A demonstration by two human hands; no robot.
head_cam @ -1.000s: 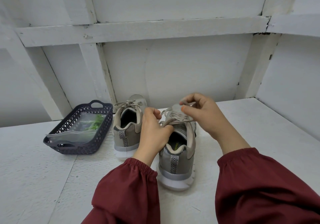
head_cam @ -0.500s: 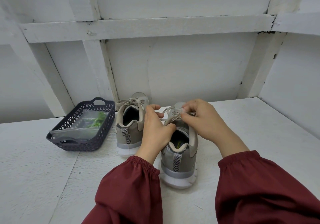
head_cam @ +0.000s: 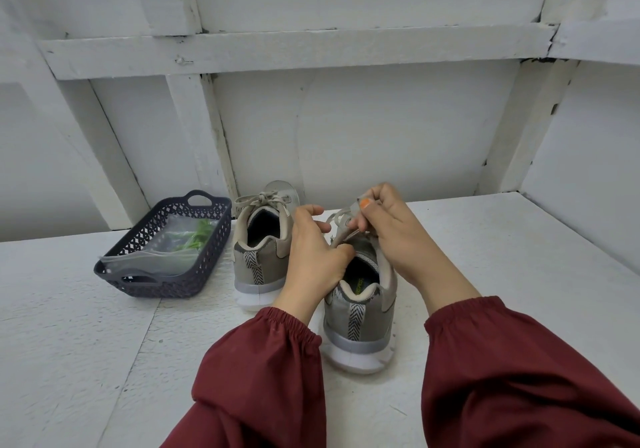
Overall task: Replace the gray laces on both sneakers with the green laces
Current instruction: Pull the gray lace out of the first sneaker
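Now the left hand (head_cam: 311, 250) and right hand (head_cam: 391, 236) pinch the gray lace (head_cam: 337, 219) of the sneaker (head_cam: 356, 312) at 6 o'clock; yanking could cinch it tighter.

Two matching sneakers, one at the frame's centre (head_cam: 258, 257) and one just lower right of it (head_cam: 360, 326), are olive-gray with beige collars, silver heel bands, white soles and black-and-white herringbone heel tabs (head_cam: 356, 323). Their gray laces (head_cam: 263, 199) lean toward beige. At centre left, a dark slate basket (head_cam: 207, 267) has a diamond lattice pattern, and the green laces (head_cam: 197, 238) show bright through a clear bag (head_cam: 156, 257). Both sleeves (head_cam: 259, 378) along the bottom are deep maroon. The right hand (head_cam: 391, 236) has an orange thumbnail (head_cam: 364, 203). The table (head_cam: 69, 343) and wall (head_cam: 381, 128) are white.
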